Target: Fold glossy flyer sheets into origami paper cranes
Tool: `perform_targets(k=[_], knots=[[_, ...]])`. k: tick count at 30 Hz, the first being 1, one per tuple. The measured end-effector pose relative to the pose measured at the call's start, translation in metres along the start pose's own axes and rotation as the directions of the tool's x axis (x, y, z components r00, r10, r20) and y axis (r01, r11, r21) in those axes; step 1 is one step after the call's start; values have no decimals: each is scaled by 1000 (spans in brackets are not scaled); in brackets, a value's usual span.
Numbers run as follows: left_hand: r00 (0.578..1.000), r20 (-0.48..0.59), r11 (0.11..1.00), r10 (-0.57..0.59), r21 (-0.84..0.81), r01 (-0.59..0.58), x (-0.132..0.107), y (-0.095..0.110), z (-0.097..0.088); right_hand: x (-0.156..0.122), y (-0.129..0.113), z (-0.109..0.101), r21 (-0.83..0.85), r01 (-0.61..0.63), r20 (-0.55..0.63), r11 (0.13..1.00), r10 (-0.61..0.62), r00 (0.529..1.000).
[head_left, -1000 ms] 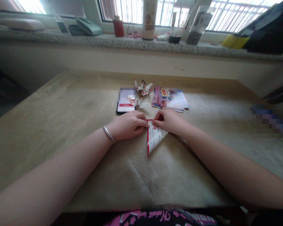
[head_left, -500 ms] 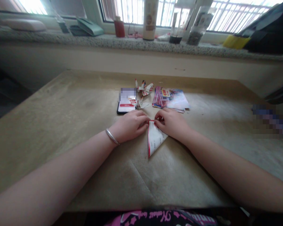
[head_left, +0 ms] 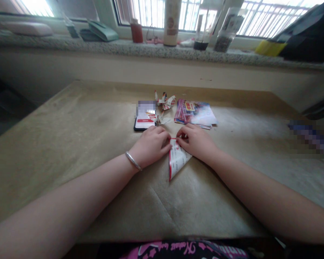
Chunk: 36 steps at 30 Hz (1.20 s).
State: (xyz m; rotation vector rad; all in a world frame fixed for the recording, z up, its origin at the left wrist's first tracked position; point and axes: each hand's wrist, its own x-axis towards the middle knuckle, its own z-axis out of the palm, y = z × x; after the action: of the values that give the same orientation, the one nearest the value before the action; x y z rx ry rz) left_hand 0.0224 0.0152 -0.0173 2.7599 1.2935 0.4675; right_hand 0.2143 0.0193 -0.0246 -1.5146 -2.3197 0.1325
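Your left hand [head_left: 154, 144] has shifted inward over the last second, toward the folded paper [head_left: 176, 162] on the table [head_left: 199, 205]. Left fingertips touch its corner, grip unclear; your right hand [head_left: 197, 140] pinches its top edge. Beyond lie a phone [head_left: 143, 126] and leaflets [head_left: 201, 114].

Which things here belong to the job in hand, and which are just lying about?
Seem to belong:
paper triangle, left hand and right hand at it
folded paper shapes, probably
printed sheets, perhaps

Apparently lying about:
phone
red bottle
pale green item
yellow object
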Motion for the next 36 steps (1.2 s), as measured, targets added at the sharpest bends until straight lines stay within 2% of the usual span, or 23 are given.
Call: perform_targets(k=[7, 12, 22, 36], knots=[[978, 27, 978, 208, 25, -209, 0, -15, -3, 0, 5, 5, 73, -19, -15, 997, 20, 1000], [935, 42, 935, 351, 45, -353, 0, -25, -5, -1, 7, 6, 83, -15, -25, 996, 17, 1000], [920, -6, 920, 391, 24, -391, 1, -32, 0, -2, 12, 9, 146, -4, -33, 989, 9, 999], [918, -22, 919, 395, 13, -395, 2, -32, 0, -1, 10, 9, 124, -32, -25, 992, 36, 999]])
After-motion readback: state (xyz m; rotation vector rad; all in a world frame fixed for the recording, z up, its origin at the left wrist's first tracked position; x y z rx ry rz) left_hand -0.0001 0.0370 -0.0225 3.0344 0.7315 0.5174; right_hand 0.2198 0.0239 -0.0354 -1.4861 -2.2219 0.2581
